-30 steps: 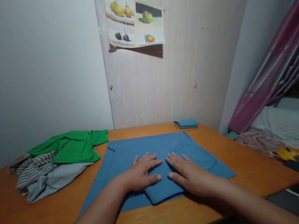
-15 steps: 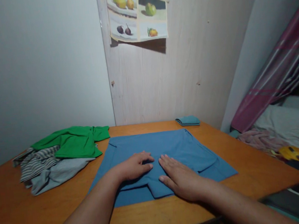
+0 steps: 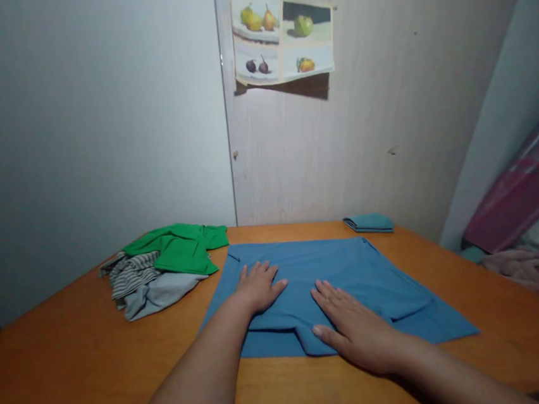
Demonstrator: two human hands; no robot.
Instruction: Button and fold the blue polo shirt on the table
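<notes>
Two hands: the left hand (image 3: 259, 285) and the right hand (image 3: 352, 324) are laid flat and open on the blue garment (image 3: 352, 264); nothing is gripped.
Left hand: the fingers are stretched out and pressed on the garment's left part.
Right hand: the palm is pressed on the garment's folded near edge.
Garment: it is spread flat on the orange counter (image 3: 76, 373).
Pile: a green shirt (image 3: 179, 249), a striped cloth (image 3: 131, 272) and a grey cloth (image 3: 159, 295) are heaped just left of the blue garment.
Folded teal cloth (image 3: 369, 222): it is set just beyond the blue garment's far right corner.
</notes>
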